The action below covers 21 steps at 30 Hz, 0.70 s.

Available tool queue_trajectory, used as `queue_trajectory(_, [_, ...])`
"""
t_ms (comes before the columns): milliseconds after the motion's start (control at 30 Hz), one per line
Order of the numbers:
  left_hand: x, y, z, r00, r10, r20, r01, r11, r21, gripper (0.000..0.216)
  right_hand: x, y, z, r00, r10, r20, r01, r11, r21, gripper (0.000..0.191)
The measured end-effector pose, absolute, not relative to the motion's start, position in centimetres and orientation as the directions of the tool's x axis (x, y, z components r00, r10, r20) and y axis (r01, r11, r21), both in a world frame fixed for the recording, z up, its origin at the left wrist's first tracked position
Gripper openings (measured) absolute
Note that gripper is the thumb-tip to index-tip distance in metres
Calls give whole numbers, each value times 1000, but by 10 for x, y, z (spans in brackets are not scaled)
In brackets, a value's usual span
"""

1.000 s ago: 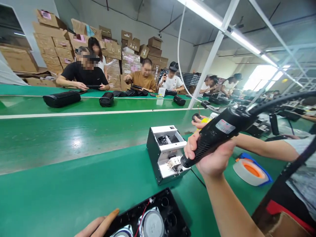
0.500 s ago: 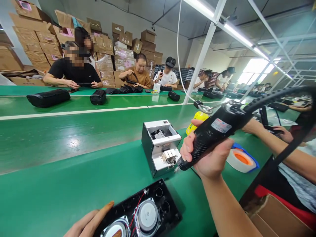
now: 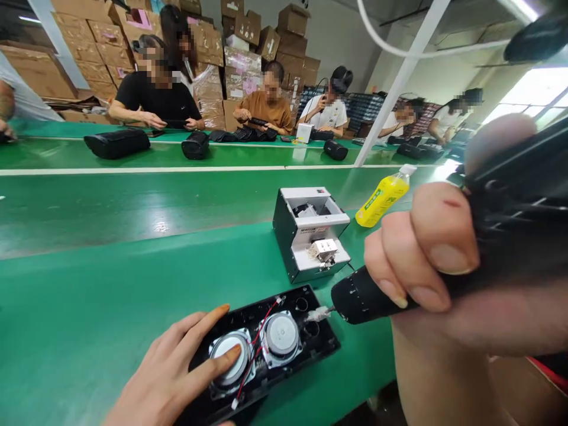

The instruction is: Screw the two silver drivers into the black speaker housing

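A black speaker panel with two round silver drivers and red and white wires lies on the green bench near me. My left hand rests on its left end, fingers spread, one fingertip on the left driver. My right hand is wrapped round a black electric screwdriver with a cable running up to the right. Its bit points at the panel's right end, close to the right driver.
A grey and white screw feeder box stands just behind the panel, a yellow bottle lying to its right. Beyond is a green conveyor with black speaker bodies; several seated people work opposite before stacked cartons. A white post rises at right.
My right hand brought the screwdriver from the feeder box down and toward me to the panel's right end. My left hand slid further onto the panel, over the left driver.
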<state>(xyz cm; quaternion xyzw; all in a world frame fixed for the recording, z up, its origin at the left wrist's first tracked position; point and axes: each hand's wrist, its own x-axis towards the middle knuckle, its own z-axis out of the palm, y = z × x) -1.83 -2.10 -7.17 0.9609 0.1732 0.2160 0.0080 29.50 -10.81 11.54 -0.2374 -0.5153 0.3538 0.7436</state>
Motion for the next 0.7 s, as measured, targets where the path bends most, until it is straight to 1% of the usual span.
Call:
queue_trajectory(33, [-16,-25,-64,846,341,411,334,-938,92,57,291,-108,113,155,792,591,-314,607,-730,36])
queue_trajectory(67, [-14,-28,-57,848,347,401,344,-935,83,59,286,-107,110,126,806,578,-336,583,-740,38])
queue_trajectory(167, [-8,-37,-44,844,396,360,392,-916,90,56,267,-102,96,130,843,521,-371,529,-763,48])
queue_trajectory(300, [-6,-45,-40,827,472,307,437,-882,179,52,236,-93,77,217,885,412,-434,466,-771,49])
queue_trajectory(367, [-6,-47,-40,828,491,270,445,-869,215,49,225,-89,67,282,893,352,-478,449,-755,51])
queue_trajectory(400, [-6,-48,-39,828,494,263,444,-866,230,48,221,-87,63,283,900,330,-495,432,-754,52])
queue_trajectory(533, [-4,-49,-34,823,501,269,430,-858,282,46,216,-84,50,233,919,318,-516,394,-761,53])
queue_trajectory(700, [-3,-48,-31,823,521,228,432,-833,344,45,217,-85,42,215,920,328,-508,392,-767,51])
